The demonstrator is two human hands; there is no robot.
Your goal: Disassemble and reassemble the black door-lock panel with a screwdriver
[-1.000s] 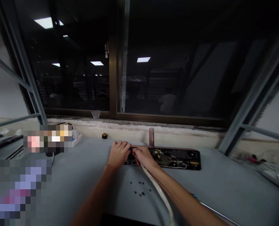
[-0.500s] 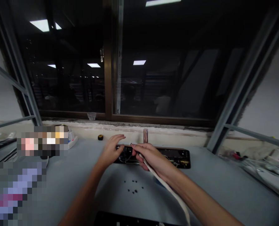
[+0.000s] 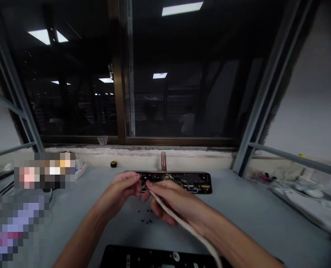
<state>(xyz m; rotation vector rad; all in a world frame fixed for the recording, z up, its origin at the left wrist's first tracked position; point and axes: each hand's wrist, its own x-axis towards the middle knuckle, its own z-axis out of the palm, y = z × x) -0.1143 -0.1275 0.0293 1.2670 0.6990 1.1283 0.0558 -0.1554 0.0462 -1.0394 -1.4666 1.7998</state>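
Fingers of the left hand [image 3: 122, 190] were curled, tips turned inward, near small loose screws [image 3: 145, 217]; any held piece was not visible. The right hand [image 3: 171, 203] was closed on a white cable [image 3: 182, 222], before the open lock case [image 3: 190, 181] on the tabletop [image 3: 252, 216]. Probably a slow, light pinch served best.

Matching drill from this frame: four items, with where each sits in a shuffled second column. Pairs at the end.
Items
1. cup
2. screws
3. copper post
4. cord

Places
A. in the right hand
B. on the sill, by the window
C. loose on the table
D. upright behind the open panel

Pairs: 1-B, 2-C, 3-D, 4-A
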